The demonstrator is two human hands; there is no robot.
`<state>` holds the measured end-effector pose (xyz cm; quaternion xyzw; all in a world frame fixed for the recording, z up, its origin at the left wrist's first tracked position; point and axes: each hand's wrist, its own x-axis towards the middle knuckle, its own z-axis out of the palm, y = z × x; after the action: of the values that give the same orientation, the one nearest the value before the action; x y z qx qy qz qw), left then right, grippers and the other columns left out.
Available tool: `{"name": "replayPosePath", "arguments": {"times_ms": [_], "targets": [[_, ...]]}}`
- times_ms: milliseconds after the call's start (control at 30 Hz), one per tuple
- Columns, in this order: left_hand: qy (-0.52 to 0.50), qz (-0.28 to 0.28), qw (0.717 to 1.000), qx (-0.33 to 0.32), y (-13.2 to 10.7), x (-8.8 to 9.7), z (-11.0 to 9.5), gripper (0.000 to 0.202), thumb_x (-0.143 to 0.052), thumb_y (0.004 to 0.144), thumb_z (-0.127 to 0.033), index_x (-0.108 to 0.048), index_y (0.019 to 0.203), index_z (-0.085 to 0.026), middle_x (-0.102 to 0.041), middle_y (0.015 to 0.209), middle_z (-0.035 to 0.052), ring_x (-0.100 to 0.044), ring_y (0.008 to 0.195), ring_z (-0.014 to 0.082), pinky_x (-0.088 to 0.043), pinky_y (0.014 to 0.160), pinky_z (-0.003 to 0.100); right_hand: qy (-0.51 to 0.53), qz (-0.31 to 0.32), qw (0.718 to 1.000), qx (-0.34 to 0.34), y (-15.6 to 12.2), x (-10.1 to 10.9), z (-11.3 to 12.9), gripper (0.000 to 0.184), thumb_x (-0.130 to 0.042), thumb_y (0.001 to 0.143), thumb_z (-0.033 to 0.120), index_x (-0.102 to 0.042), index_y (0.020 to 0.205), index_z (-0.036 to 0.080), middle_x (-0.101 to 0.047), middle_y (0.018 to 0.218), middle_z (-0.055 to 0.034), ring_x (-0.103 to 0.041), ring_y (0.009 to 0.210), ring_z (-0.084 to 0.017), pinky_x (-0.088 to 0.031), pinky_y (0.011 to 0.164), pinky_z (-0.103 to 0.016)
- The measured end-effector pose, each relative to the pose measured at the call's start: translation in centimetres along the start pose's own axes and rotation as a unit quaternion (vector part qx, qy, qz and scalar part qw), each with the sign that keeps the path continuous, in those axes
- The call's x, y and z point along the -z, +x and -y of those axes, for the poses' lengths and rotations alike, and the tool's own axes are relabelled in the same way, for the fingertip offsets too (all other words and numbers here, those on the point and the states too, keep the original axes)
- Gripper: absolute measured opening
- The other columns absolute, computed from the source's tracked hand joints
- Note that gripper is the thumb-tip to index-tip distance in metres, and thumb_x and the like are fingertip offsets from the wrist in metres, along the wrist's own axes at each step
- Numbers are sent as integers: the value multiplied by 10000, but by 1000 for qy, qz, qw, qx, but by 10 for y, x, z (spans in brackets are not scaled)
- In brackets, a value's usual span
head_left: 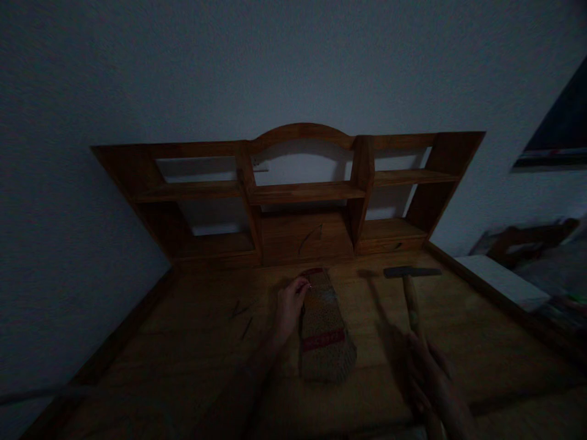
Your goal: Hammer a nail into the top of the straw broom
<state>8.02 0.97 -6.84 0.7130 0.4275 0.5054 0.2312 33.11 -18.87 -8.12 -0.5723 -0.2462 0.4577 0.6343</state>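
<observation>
My left hand point(290, 305) reaches forward over a wooden desk top point(192, 342), fingers pinched together at the upper left corner of a woven brownish bag point(323, 330) with a red band that lies flat on the wood. What the fingertips pinch is too small to make out. My right hand point(424, 366) is wrapped round the wooden handle of a hammer point(411, 281), whose dark metal head points up and away, right of the bag. The scene is very dim.
A wooden shelf unit point(298, 192) with several open compartments stands at the back of the desk against a white wall. A few thin dark nails point(241, 311) lie left of my left hand. A white board point(502, 281) and a chair are at the right.
</observation>
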Motion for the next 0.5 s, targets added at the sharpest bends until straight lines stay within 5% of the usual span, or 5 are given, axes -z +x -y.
{"name": "replayPosePath", "arguments": {"times_ms": [500], "targets": [[62,-15,997,-35,2,-3,-3,140,-578,828,-276,-671,897,-199,-650,894,-34,-605,790,89,-442,729,182,-9,23,1000,15,1,3,-5,474,-553,786,587,-459,995,172,-318,483,50,-287,311,-100,-257,272,-227]]}}
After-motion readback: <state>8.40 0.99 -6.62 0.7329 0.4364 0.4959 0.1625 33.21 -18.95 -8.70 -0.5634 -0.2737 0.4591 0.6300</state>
